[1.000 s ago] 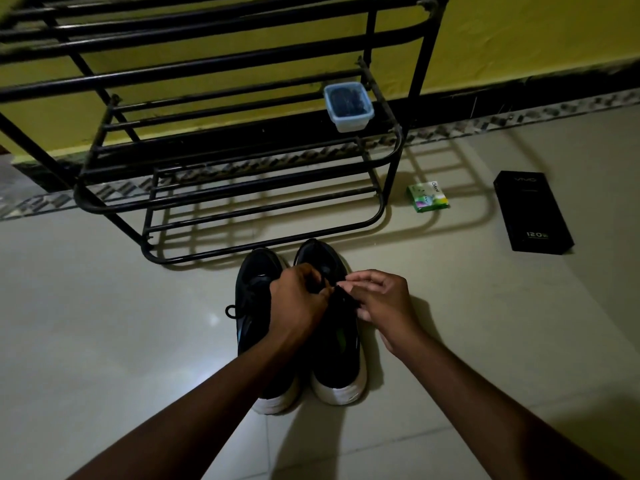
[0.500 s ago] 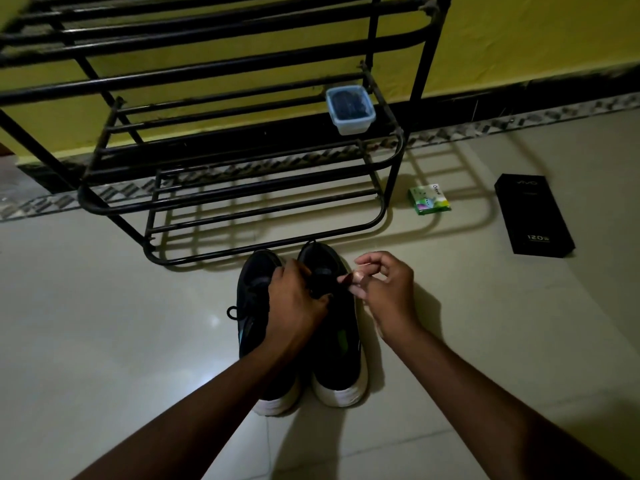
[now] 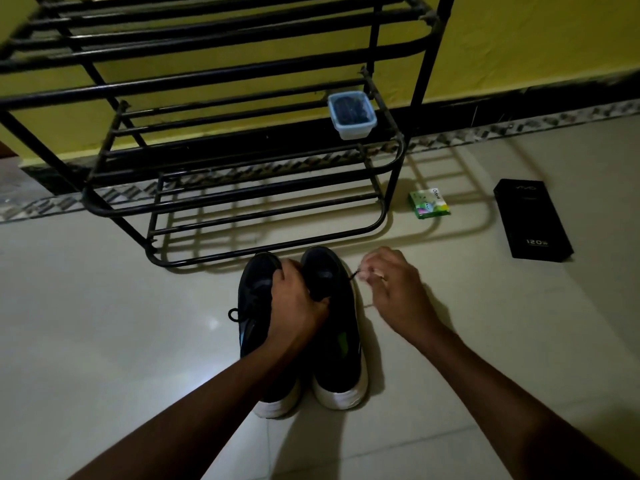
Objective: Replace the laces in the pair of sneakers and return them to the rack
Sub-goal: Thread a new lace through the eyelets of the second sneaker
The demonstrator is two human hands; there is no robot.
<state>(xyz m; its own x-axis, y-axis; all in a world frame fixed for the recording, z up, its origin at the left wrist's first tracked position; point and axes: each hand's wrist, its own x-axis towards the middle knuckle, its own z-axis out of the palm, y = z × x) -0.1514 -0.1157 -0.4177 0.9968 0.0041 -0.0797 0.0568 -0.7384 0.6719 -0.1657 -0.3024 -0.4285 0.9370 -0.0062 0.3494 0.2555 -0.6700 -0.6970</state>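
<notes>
Two black sneakers with white soles stand side by side on the tiled floor, toes toward the rack: the left sneaker and the right sneaker. My left hand grips the upper of the right sneaker near its tongue. To the right of that shoe, my right hand pinches a thin black lace that it holds out sideways from the shoe. A lace loop hangs off the left sneaker's outer side. The black metal shoe rack stands just beyond the toes.
A small clear plastic tub with dark contents sits on the rack's middle shelf, right end. A green packet and a black phone box lie on the floor right of the rack. A yellow wall runs behind.
My right hand has moved from over the right sneaker out to its right side, drawing the lace with it. My left hand stays on the shoe.
</notes>
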